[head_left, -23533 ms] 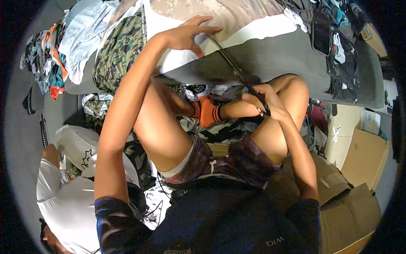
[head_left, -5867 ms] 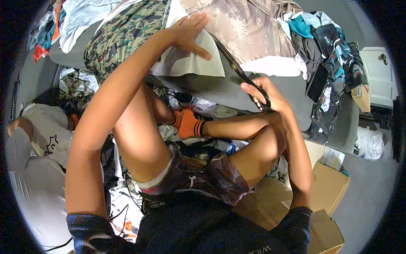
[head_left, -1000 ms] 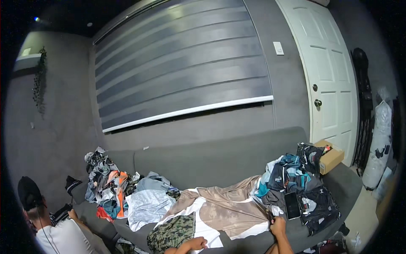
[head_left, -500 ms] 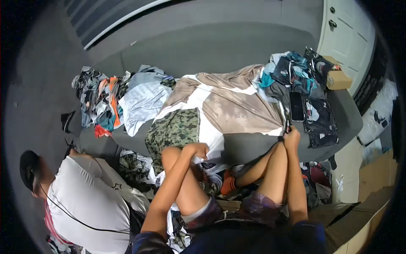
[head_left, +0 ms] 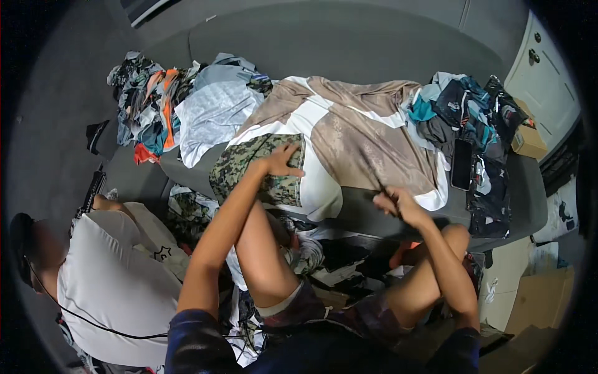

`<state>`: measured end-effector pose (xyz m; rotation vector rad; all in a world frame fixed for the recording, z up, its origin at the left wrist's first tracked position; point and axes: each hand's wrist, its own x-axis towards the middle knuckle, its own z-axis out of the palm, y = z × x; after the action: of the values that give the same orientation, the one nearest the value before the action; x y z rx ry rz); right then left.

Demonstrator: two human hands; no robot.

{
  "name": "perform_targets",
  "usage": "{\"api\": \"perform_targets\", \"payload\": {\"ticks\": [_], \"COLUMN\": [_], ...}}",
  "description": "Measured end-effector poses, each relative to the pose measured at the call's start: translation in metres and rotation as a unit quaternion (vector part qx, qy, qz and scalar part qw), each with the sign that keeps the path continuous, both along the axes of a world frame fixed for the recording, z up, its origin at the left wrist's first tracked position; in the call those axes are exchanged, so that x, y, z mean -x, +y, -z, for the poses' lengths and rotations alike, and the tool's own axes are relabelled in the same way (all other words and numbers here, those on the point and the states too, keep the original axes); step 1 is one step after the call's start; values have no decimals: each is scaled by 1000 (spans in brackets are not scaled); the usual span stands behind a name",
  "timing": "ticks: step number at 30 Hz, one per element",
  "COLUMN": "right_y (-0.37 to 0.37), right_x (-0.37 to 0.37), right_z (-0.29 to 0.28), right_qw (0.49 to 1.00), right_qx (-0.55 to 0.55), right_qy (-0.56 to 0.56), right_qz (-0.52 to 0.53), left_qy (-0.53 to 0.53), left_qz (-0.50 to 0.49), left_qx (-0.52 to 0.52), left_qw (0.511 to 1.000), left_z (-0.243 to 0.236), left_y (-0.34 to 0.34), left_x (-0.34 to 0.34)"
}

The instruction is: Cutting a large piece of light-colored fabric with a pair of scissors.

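A brown and white shirt [head_left: 349, 137] lies spread over a grey sofa seat [head_left: 523, 187]. A camouflage cloth [head_left: 243, 165] lies on the shirt's left part. My left hand [head_left: 280, 161] rests flat on the camouflage cloth, fingers spread, pressing it down. My right hand [head_left: 395, 202] is at the shirt's lower edge, closed around dark scissors [head_left: 374, 177] that are blurred and point up onto the brown cloth. My bare knees rise between my arms.
Heaps of mixed clothes lie at the sofa's left [head_left: 156, 106] and right [head_left: 479, 115], and a black phone [head_left: 461, 164] sits by the right heap. Another person in a white shirt [head_left: 112, 280] sits at lower left. Cardboard boxes [head_left: 536, 299] stand at right, with more garments [head_left: 311, 255] on the floor.
The view has swung down from the wall and shutter to the sofa and my legs. My left hand stays on the camouflage cloth, and my right hand stays at the shirt's edge.
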<state>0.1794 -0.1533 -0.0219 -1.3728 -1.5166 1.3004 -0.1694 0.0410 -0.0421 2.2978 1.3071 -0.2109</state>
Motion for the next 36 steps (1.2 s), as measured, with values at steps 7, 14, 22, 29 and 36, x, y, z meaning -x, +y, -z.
{"api": "perform_targets", "payload": {"ticks": [7, 14, 22, 29, 36], "right_y": [-30, -25, -32, -26, -13], "right_x": [17, -3, -22, -19, -13], "right_z": [-8, -2, -4, 16, 13], "right_qw": [984, 967, 963, 971, 959], "right_qx": [113, 224, 245, 187, 232], "right_qy": [-108, -67, -68, -69, -62], "right_qz": [-88, -100, -91, -129, -152], "left_qy": [225, 213, -122, -118, -18], "left_qz": [-17, -34, 171, 128, 116], "left_qx": [41, 24, -152, -134, -80], "left_qw": [973, 976, 966, 976, 990], "left_z": [4, -33, 14, 30, 8], "left_y": [14, 14, -18, -19, -15], "left_x": [71, 19, -37, -44, -53]}}
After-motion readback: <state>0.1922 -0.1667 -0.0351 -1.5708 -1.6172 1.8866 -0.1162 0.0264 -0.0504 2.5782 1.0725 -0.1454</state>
